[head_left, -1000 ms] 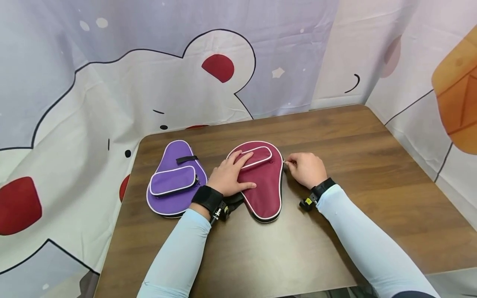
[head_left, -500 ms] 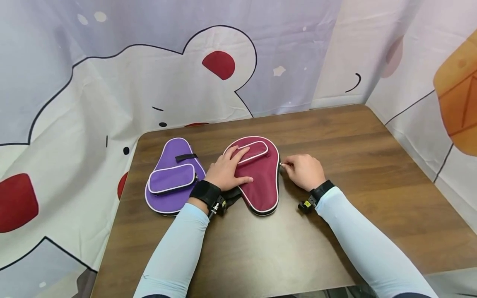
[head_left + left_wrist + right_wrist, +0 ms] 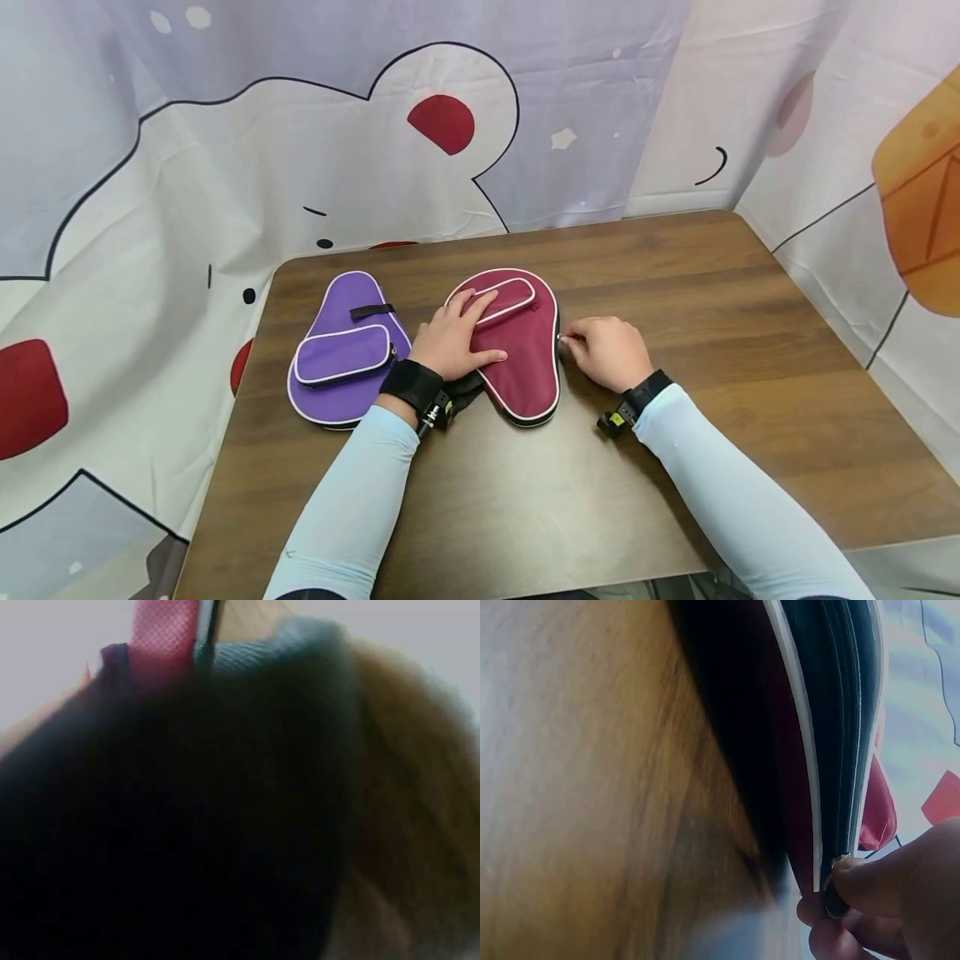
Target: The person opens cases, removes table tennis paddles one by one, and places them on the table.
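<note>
A maroon table tennis paddle case (image 3: 525,367) with white piping lies on the table, narrow end toward me. My left hand (image 3: 450,337) rests on it with straight, spread fingers, over part of its small front pocket (image 3: 512,297). At the case's right edge my right hand (image 3: 611,350) pinches a zipper pull. Close up in the right wrist view, thumb and fingers grip this zipper pull (image 3: 835,900) on the black zipper band (image 3: 836,735), its teeth joined in a line above the hand. The left wrist view is mostly dark, with a strip of maroon fabric (image 3: 161,645) at the top.
A purple paddle case (image 3: 345,300) with a zipped pocket and a black strap lies left of the maroon one, partly behind my left wrist. The wooden table (image 3: 697,292) reaches back to a printed curtain (image 3: 300,150).
My right hand has slid the zipper pull a little along the case's right edge, toward the narrow end. The left hand stays on the case. The head view has shifted slightly.
</note>
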The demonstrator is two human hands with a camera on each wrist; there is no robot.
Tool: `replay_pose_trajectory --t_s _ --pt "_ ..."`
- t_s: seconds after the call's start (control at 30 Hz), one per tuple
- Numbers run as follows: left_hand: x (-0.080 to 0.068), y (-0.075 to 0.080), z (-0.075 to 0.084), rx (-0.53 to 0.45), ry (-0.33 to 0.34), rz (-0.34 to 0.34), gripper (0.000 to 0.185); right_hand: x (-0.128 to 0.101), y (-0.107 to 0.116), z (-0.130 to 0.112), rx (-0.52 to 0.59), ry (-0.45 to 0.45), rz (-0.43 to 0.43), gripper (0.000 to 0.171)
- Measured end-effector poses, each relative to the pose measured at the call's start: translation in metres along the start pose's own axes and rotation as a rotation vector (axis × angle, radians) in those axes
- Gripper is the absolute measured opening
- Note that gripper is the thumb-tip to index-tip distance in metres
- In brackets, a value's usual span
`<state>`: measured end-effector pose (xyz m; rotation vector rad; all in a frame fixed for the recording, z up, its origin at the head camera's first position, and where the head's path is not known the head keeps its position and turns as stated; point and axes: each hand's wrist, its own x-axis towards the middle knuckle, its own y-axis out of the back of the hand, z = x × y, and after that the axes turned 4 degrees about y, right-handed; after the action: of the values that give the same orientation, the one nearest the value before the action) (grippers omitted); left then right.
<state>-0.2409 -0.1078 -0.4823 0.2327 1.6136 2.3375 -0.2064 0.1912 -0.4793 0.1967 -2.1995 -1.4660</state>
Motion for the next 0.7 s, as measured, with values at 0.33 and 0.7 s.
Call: replay_pose_trajectory --t_s 0.33,0.7 --pt "-0.0016 -0.0015 -0.0006 0.016 0.013 0.024 0.109 -0.0016 -0.0012 -0.0009 0.018 0.027 -0.004 0.008" --pt "-0.0022 -0.0020 0.0004 0.044 0.022 0.042 0.111 -0.0052 -0.0018 0.0008 0.031 0.083 -0.022 0.006"
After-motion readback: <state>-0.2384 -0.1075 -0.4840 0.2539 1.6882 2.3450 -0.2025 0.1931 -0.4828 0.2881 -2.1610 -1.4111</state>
